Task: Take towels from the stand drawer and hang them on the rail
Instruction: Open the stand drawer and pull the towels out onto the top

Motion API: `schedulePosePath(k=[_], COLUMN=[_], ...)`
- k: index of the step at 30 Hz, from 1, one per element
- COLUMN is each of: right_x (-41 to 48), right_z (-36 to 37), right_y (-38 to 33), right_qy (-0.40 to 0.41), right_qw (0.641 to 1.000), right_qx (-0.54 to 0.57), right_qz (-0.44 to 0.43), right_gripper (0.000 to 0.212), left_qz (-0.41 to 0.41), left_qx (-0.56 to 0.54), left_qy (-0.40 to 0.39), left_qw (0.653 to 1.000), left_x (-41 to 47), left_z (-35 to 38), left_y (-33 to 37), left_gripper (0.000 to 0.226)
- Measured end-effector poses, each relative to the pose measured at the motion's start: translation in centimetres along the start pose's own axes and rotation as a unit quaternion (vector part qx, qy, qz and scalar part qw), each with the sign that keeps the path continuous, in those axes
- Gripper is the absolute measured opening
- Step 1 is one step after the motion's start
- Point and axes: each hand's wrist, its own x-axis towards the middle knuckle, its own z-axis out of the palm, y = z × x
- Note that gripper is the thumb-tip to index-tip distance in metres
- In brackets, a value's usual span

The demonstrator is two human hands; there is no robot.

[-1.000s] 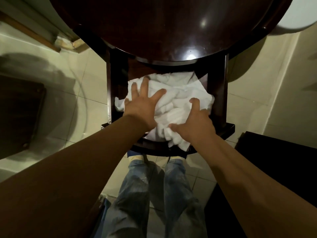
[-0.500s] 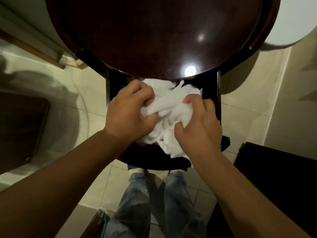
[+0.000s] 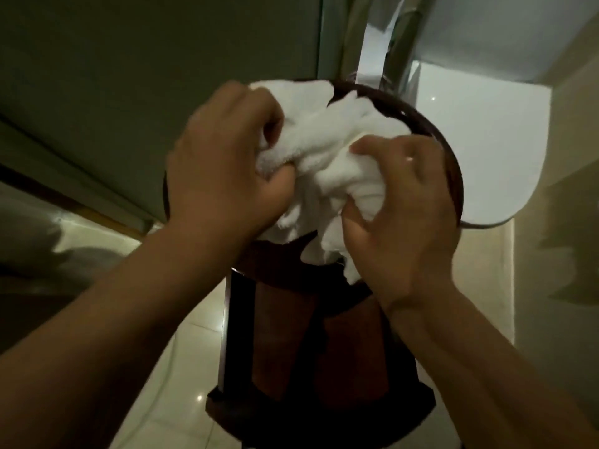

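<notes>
**A:** Up out of the drawer [image 3: 285,335] come the towels [image 3: 330,157], now bunched above the stand [image 3: 456,189] top.

**B:** Who has them?

**A:** Both the left hand [image 3: 223,163] and the right hand [image 3: 408,215] clench the white cloth, fingers curled in.

**B:** Around?

**A:** White fixture [image 3: 486,140] far right, floor tiles [image 3: 181,367] near left. Hands and cloth cover most of the round top, and forearms crop the drawer's sides. How many towels, I cannot tell.

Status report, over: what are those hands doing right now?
Left hand and right hand both grip white towels. Bundle held over the dark stand. Nothing seen in the way.
</notes>
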Motion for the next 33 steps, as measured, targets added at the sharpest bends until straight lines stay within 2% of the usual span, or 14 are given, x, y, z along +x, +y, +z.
schedulePosePath(k=[2, 4, 6, 8, 12, 14, 18, 21, 24, 25, 28, 31, 33], right_x=[0.9, 0.7, -0.6, -2.4, -4.0, -4.1, -3.7, -4.4, -8.8, -11.0, -17.5, -22.1, -24.2], right_z=[2.7, 5.7, 8.6, 10.4, 11.4, 11.7, 11.5, 9.5, 7.2, 6.5, 4.5, 2.5, 2.2], right_y=[1.7, 3.7, 5.8, 7.7, 10.0, 10.1, 8.9, 8.3, 7.9, 7.6, 7.2, 7.3, 7.6], right_qy=[-0.031, -0.060, -0.131, -0.193, -0.197, -0.195, -0.226, -0.275, -0.304, -0.323, -0.421, -0.550, -0.573], right_qw=[0.999, 0.998, 0.989, 0.975, 0.975, 0.976, 0.968, 0.954, 0.940, 0.934, 0.895, 0.820, 0.795], right_qx=[-0.020, -0.030, -0.067, -0.104, -0.091, -0.086, -0.093, -0.117, -0.153, -0.152, -0.141, -0.156, -0.190], right_qz=[-0.014, -0.014, 0.005, 0.037, 0.036, 0.035, 0.057, 0.027, -0.018, -0.031, -0.033, -0.028, -0.064], right_gripper=[0.063, 0.059, 0.058, 0.065, 0.076, 0.076, 0.077, 0.076, 0.073, 0.073, 0.088, 0.121, 0.135], left_qz=[-0.026, -0.046, -0.051, -0.075, -0.105, -0.127, -0.157, -0.086, 0.020, 0.039, 0.048, 0.004, -0.016], left_qx=[0.063, 0.130, 0.191, 0.191, 0.126, 0.125, 0.120, 0.163, 0.117, 0.094, 0.070, 0.059, 0.059], left_qy=[-0.047, -0.133, -0.260, -0.337, -0.334, -0.355, -0.359, -0.335, -0.280, -0.283, -0.375, -0.484, -0.514], left_qw=[0.997, 0.981, 0.945, 0.919, 0.928, 0.918, 0.912, 0.924, 0.953, 0.954, 0.923, 0.873, 0.855], left_x=[-0.1, -1.2, -3.1, -4.9, -6.8, -7.5, -7.5, -8.2, -13.4, -15.6, -21.6, -26.4, -28.4], left_z=[2.5, 5.1, 7.7, 9.6, 11.5, 12.1, 12.7, 10.4, 8.4, 7.9, 6.6, 5.4, 4.7], left_y=[-1.9, -3.9, -5.8, -7.1, -7.6, -7.1, -5.4, -4.5, -3.5, -3.1, -2.1, -1.9, -2.2], left_gripper=[0.027, 0.041, 0.066, 0.083, 0.103, 0.113, 0.113, 0.101, 0.084, 0.082, 0.092, 0.115, 0.126])
